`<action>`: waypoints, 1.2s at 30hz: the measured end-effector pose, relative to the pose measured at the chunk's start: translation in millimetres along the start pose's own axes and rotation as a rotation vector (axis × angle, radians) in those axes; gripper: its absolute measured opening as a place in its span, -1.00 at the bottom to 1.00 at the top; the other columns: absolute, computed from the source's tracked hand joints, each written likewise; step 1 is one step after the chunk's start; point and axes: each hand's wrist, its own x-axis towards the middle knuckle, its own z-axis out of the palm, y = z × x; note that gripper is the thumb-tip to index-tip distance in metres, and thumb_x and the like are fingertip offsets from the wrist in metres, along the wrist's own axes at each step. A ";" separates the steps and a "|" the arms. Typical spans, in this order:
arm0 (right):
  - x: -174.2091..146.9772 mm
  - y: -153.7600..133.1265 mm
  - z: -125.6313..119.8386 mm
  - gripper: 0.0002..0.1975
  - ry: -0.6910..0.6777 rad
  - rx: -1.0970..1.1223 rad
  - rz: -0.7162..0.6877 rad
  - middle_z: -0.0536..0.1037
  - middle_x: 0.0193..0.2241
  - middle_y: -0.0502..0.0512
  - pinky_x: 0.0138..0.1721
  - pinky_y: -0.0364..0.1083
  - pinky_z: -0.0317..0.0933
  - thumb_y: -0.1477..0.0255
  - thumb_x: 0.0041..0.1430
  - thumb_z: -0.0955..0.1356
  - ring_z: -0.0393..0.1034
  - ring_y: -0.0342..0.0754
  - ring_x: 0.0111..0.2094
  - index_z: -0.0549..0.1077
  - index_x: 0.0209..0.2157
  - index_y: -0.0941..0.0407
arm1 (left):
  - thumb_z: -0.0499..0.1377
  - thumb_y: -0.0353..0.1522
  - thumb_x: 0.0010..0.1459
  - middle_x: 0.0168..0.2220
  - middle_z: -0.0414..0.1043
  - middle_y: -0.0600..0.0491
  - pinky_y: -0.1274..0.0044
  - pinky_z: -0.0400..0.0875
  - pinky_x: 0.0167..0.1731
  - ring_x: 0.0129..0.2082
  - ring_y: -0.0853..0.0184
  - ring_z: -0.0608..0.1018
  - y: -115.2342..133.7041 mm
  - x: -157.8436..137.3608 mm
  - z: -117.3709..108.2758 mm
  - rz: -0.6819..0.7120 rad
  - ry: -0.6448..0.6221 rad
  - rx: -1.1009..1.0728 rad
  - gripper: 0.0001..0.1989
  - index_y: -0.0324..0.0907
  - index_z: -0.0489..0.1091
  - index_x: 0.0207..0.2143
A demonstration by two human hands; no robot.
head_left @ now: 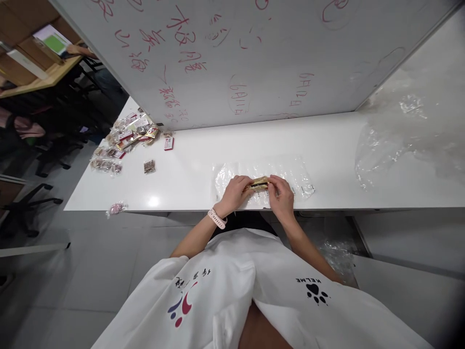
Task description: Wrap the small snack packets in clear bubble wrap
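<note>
A small gold packet with a dark strip (259, 183) is stretched between my two hands, above a clear plastic bag (298, 172) lying flat near the table's front edge. My left hand (235, 194), with a pale pink watch band at its wrist, pinches the packet's left end. Its right end is gripped by the fingers of my right hand (281, 196). What is inside the packet cannot be made out.
A whiteboard (254, 63) with red writing stands behind the white table (192, 169). Several wrapped packets (132, 133) pile up at the left; a brown packet (149, 166) and a pink one (116, 208) lie apart. Clear plastic sheeting (410, 140) covers the right side.
</note>
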 end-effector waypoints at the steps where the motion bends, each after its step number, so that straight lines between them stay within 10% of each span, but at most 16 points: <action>1: -0.1 -0.9 0.3 -0.70 -0.004 -0.006 0.005 0.55 -0.03 0.23 0.12 0.13 0.29 0.34 0.36 0.20 0.41 0.06 0.06 0.52 -0.08 0.08 | 0.17 -0.33 0.29 -0.09 0.52 -0.03 0.34 0.37 -0.05 -0.09 0.20 0.49 2.5 1.0 3.6 0.025 -0.005 0.000 -0.81 -0.13 0.41 -0.05; 11: -3.8 25.4 -55.9 -0.57 0.252 -0.415 0.180 0.49 0.02 0.36 0.10 0.28 0.15 0.19 0.30 0.26 0.31 0.25 0.09 0.45 0.04 0.18 | 0.09 -0.30 0.36 0.16 0.43 0.01 0.27 0.21 0.17 0.17 0.21 0.39 -5.2 -11.8 18.1 0.061 0.066 0.083 -0.70 0.02 0.42 0.10; 16: -0.2 40.3 -87.0 -0.50 0.047 -0.534 0.393 0.48 -0.43 0.20 -0.12 0.22 0.21 -0.05 0.11 0.35 0.34 0.19 -0.28 0.49 -0.26 0.14 | 0.07 -0.28 0.37 0.22 0.37 0.00 0.23 0.20 0.18 0.24 0.15 0.31 -13.6 -9.8 22.1 0.062 0.090 0.104 -0.70 0.04 0.46 0.09; 20: 17.4 33.4 -94.9 -0.54 -0.063 -0.178 0.510 0.32 -0.61 -0.01 -0.36 -0.02 0.19 -0.04 0.07 0.37 0.19 -0.06 -0.51 0.35 -0.55 0.08 | 0.08 -0.26 0.36 0.18 0.40 -0.01 0.24 0.22 0.17 0.19 0.17 0.35 -15.3 -8.6 23.0 0.066 0.099 0.097 -0.68 0.04 0.45 0.11; 25: 35.8 0.0 -72.1 -0.59 -0.272 0.386 0.369 0.49 -0.43 0.03 -0.29 -0.06 0.24 0.01 0.18 0.35 0.34 -0.04 -0.36 0.48 -0.39 0.10 | 0.07 -0.26 0.37 0.13 0.44 -0.01 0.26 0.24 0.15 0.14 0.19 0.38 -13.9 -8.5 24.0 0.063 0.110 0.092 -0.69 0.02 0.46 0.09; 30: 40.7 -19.8 -30.7 -0.52 -0.622 0.206 0.004 0.50 -0.32 0.08 -0.12 0.00 0.23 0.01 0.33 0.22 0.36 -0.03 -0.25 0.51 -0.38 0.08 | 0.08 -0.34 0.34 0.10 0.44 -0.04 0.22 0.27 0.14 0.15 0.16 0.39 -15.7 -8.0 27.0 0.047 0.112 0.100 -0.74 -0.03 0.51 -0.02; 36: 33.0 -14.4 -15.0 -0.48 -0.617 0.001 -0.089 0.51 -0.24 0.07 -0.02 0.04 0.17 0.13 0.47 0.03 0.39 -0.01 -0.13 0.48 0.10 -0.08 | 0.14 -0.41 0.22 0.26 0.27 -0.11 0.13 0.18 0.24 0.28 0.09 0.28 -17.9 -9.4 17.1 0.104 0.007 0.033 -0.65 -0.07 0.47 0.05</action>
